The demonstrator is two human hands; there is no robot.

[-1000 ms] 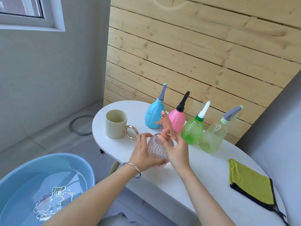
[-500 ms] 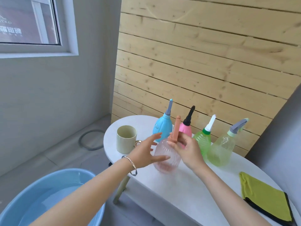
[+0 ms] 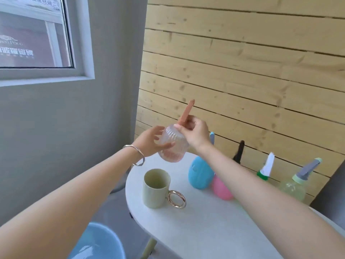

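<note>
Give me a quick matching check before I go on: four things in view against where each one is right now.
Things:
1. ribbed pink bottle
2. mug
3. blue basin
4. bracelet

Places:
A. round the left wrist
B. standing upright on the table
C. held in the air between the left hand and the right hand
D. down on the floor

Pairs: 1-C, 2-B, 3-D, 4-A.
</note>
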